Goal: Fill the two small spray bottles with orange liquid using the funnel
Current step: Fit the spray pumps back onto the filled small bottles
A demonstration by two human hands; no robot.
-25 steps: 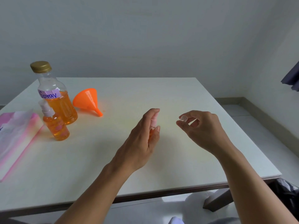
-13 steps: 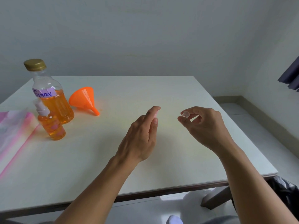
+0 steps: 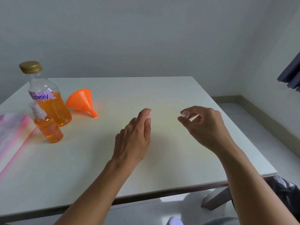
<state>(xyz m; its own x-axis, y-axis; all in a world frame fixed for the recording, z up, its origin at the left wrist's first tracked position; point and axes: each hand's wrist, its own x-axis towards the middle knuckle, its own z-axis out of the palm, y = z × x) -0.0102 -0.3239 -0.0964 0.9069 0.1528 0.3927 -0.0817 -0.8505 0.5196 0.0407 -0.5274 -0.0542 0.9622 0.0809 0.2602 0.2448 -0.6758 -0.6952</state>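
In the head view, the right hand (image 3: pixel 206 127) pinched a small clear cap (image 3: pixel 185 114) above the counter (image 3: pixel 162 168). The left hand (image 3: pixel 133 140) showed only its back, fingers raised (I could not tell whether it held anything). At the far left, a filled spray bottle (image 3: pixel 48 130) stood just in front of the big bottle (image 3: pixel 52 108). The funnel (image 3: pixel 80 101) lay on its side beside them.

- white table (image 3: pixel 162 95): fills centre of frame
- pink-and-white packet (image 3: pixel 11 132): on table, left edge
- dark curtain (image 3: pixel 290 75): right edge
- black bag (image 3: pixel 285 189): lower right, below table edge
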